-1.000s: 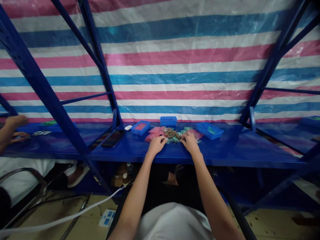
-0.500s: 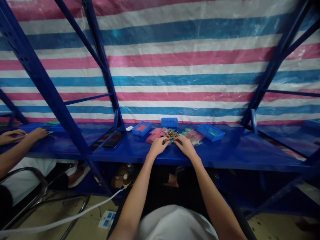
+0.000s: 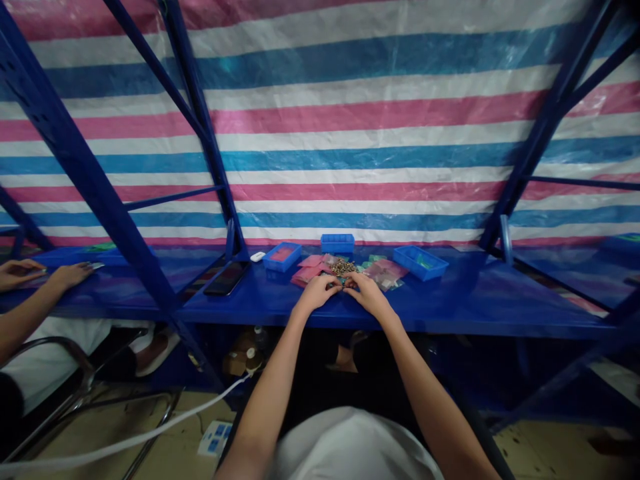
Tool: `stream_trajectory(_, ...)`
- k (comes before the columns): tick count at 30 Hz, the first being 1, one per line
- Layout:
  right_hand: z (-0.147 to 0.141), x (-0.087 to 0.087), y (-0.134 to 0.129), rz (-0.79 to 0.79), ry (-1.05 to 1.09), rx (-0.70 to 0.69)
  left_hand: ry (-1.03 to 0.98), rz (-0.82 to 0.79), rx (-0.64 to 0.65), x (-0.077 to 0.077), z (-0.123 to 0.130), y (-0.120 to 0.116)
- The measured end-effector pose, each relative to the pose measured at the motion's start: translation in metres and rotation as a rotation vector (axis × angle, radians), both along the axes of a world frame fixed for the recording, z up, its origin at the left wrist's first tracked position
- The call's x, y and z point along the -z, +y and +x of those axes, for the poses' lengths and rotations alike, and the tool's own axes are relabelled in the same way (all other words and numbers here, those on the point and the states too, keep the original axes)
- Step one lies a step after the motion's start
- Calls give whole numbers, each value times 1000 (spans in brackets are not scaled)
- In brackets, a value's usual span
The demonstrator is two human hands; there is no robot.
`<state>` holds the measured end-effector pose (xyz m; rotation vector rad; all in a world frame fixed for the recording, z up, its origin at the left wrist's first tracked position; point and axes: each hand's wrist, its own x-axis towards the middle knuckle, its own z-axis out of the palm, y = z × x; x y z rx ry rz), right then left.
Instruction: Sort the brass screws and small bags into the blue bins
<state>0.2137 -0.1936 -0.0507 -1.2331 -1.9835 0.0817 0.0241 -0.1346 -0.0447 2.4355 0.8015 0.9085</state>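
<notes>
Metal parts [image 3: 343, 267], seemingly, lie past hands [image 3: 318, 294] now closer together

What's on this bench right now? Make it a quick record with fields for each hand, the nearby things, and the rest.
Left hand: fingertips at the small metal parts, near the pink bags
Right hand: fingertips at the same metal parts, almost meeting the left
Nearby: three blue trays, phone
Rest: co-worker's hands at left, striped tarp behind

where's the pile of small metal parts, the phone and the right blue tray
pile of small metal parts [image 3: 343, 267], head view, pile's middle
smartphone [image 3: 227, 278], head view, screen
blue plastic tray [image 3: 411, 268], head view, front rim
</notes>
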Motion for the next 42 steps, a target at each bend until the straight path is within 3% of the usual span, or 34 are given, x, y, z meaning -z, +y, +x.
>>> stream_trajectory(12,-6,-3,-2,26,-144,97,-56,-13,-69,5,0,4)
stream_trajectory(15,-8,-21,26,6,-143,175,-81,1,-144,8,0,7)
stream_trajectory(20,-1,-76,106,-61,-118,387,-86,15,-207,13,-2,11)
stream_trajectory(22,5,-85,123,-85,-104,468,-86,19,-208,13,-3,11)
stream_trajectory(26,18,-66,109,-96,-113,498,-89,22,-193,12,-3,9)
stream_trajectory(33,38,-19,37,-61,-161,280,-67,20,-200,8,-2,5)
stream_trajectory(37,30,-5,12,-23,-149,148,-49,24,-208,8,-3,5)
stream_trajectory(42,23,1,5,-2,-131,50,-25,21,-201,7,-3,5)
